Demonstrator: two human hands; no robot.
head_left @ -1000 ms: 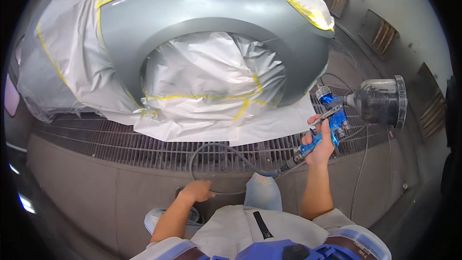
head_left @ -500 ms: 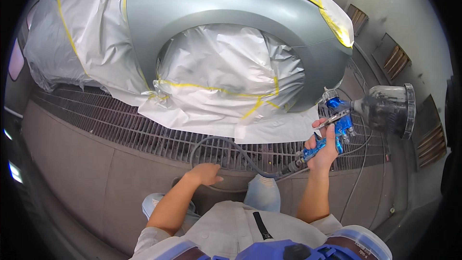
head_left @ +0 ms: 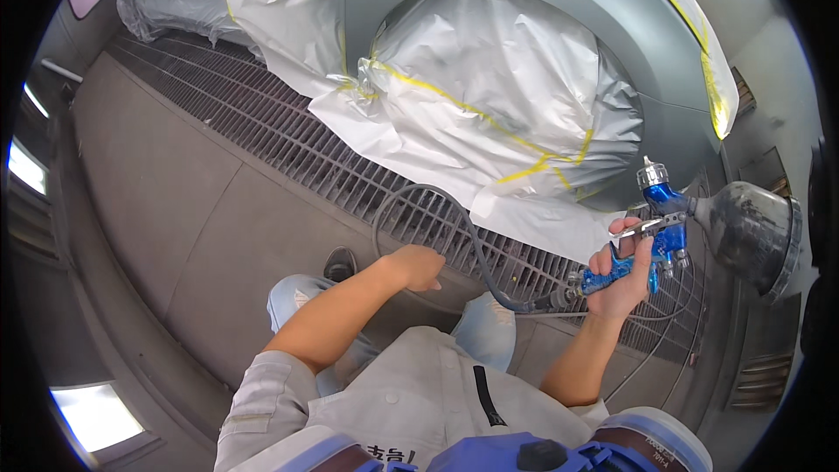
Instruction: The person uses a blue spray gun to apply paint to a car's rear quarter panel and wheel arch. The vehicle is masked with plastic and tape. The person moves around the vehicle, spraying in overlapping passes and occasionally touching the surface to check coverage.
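Observation:
My right hand (head_left: pixel 620 284) is wrapped round the blue handle of a paint spray gun (head_left: pixel 669 232), its fingers by the silver trigger. A dark, paint-smeared cup (head_left: pixel 752 232) sticks out to the right of the gun. From the handle's lower end an air hose (head_left: pixel 472 249) loops leftward. My left hand (head_left: pixel 412 267) hovers near that loop with its fingers curled in, and nothing shows in them. Ahead is a grey-green car fender (head_left: pixel 690 65), apart from the gun's nozzle. White masking sheet (head_left: pixel 498 61) edged with yellow tape covers the wheel opening.
A floor grating (head_left: pixel 288 135) runs along the car, with sheet hanging over it. Brown floor panels (head_left: pixel 166 175) lie to the left. A booth wall (head_left: pixel 773 61) with vents stands close on the right. Thin lines trail across the floor at the right.
My view has turned, so the car sits higher and further right. The spray gun stays in my right hand, with its nozzle further from the fender. My left hand's fingers are more curled.

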